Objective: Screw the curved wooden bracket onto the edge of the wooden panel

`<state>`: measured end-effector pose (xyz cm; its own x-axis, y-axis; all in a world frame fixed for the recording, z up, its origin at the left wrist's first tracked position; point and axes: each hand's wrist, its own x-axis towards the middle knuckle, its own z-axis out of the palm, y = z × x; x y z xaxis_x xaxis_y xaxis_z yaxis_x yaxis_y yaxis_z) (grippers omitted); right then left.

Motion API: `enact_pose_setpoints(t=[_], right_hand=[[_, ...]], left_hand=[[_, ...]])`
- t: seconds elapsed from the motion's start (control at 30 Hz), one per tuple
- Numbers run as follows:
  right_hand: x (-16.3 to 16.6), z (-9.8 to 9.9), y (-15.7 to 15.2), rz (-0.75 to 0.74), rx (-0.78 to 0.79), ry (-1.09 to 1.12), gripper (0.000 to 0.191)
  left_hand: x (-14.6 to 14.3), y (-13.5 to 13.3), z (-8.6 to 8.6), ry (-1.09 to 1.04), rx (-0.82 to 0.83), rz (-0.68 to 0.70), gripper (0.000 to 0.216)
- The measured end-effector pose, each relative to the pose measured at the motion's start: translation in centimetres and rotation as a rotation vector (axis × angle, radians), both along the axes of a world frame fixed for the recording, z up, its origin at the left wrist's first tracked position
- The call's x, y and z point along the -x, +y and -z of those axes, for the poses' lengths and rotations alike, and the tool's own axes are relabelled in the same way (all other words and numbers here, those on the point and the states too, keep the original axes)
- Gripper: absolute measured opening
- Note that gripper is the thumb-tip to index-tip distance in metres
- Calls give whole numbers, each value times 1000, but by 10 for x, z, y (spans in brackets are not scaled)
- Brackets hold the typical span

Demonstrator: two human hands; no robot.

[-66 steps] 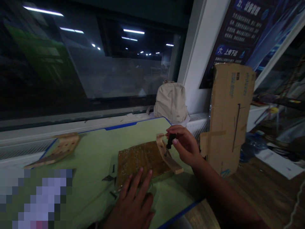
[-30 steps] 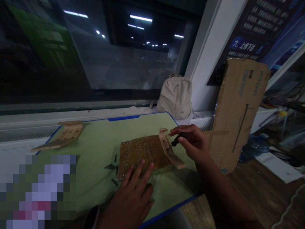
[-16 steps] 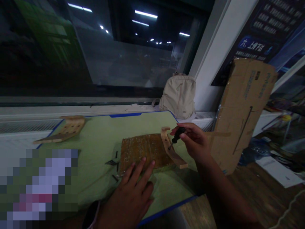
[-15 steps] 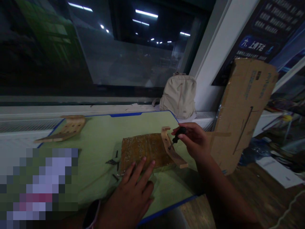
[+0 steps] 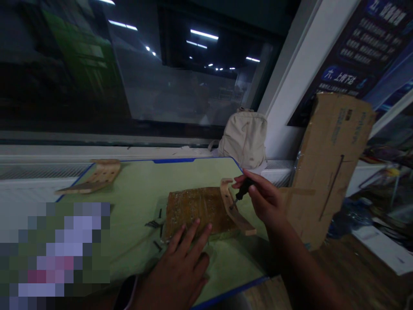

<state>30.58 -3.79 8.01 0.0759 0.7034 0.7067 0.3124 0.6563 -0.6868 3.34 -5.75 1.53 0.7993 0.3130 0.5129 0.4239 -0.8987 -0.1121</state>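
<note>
A brown wooden board [image 5: 196, 206] lies on the light green table top. My left hand [image 5: 183, 258] rests on its near edge with fingers spread. A curved wooden piece with holes [image 5: 237, 216] sits across the board's right end. My right hand [image 5: 263, 196] is closed around the black handle of a screwdriver [image 5: 241, 190], whose tip meets the curved piece at one of its holes. Whether a screw sits under the tip is too small to tell. Several dark screws [image 5: 155, 224] lie just left of the board.
A second curved wooden piece [image 5: 97, 177] lies at the table's far left corner. The table [image 5: 138, 176] has a blue edge. Behind it a beige backpack [image 5: 243, 137] leans near the window. A large cardboard sheet [image 5: 332, 172] stands at the right. Part of the left side is pixelated.
The whole view has shifted slightly, so everything appears a little lower. The right hand's grip on the screwdriver has turned a little; the left hand keeps its place on the board.
</note>
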Motion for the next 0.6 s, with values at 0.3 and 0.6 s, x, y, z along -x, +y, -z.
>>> enact_pose_setpoints(t=[0.3,0.6], right_hand=[[-7,6,2,277,-275,-161,27],[2,2,-6,86,-75,-34,28]], left_hand=[[2,-2,1,25,5,-20,32],[2,-1,2,78,-21,-22,37]])
